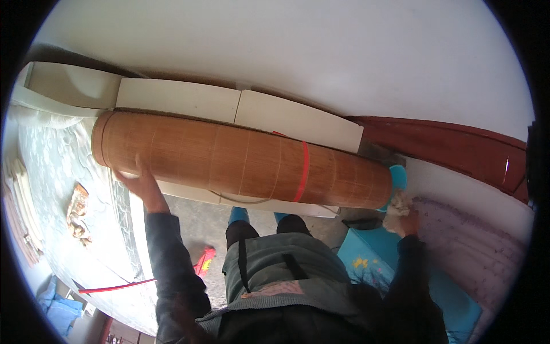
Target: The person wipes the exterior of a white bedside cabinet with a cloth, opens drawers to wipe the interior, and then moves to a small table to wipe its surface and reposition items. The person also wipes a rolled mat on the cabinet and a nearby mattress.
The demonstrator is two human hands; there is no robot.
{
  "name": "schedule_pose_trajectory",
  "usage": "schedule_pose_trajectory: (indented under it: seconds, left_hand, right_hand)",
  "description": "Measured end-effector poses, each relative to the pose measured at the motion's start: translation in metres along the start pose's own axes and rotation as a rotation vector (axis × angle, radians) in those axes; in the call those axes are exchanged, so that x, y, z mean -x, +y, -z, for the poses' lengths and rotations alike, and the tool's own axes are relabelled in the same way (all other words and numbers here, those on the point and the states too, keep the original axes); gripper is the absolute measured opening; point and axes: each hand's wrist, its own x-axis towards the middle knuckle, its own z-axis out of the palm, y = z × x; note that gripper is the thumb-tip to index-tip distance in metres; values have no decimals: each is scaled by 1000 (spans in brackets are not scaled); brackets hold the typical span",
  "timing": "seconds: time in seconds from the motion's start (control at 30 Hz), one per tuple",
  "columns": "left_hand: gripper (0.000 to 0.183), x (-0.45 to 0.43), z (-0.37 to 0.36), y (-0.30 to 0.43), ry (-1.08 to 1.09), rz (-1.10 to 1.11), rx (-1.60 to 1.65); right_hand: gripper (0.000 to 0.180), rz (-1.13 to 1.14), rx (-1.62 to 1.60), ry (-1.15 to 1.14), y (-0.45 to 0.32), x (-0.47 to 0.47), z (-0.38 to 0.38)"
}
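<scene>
Before me a long rolled bamboo mat (240, 159) lies crosswise, with a red strap (303, 172) around it right of its middle. My left hand (144, 187) is at the lower edge of the mat's left end, fingers spread. One finger overlaps the mat; whether it presses on it is unclear. Past the mat's right end, my right hand (408, 221) holds a crumpled pale cloth (397, 208), blurred. Just behind that cloth, a turquoise basin (398, 176) is partly hidden by the mat.
White cabinets (180, 94) line the wall behind the mat. A bed with a patterned mattress (51, 150) is on the left, with a crumpled brown-and-white item (78, 213) on it. A blue box (369, 249) stands right of my legs. A red packet (205, 261) is near the bed.
</scene>
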Motion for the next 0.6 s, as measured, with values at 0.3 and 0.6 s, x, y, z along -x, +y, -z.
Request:
schedule_pose_trajectory:
  seconds: [0.3,0.6]
  left_hand:
    - [85,78,-6,-26,-432,815,452]
    - [63,67,-18,11,-408,691,555]
  right_hand:
    - [47,-33,-118,-362,-93,47,-34]
    - [58,-4,-115,-364,-82,27,-35]
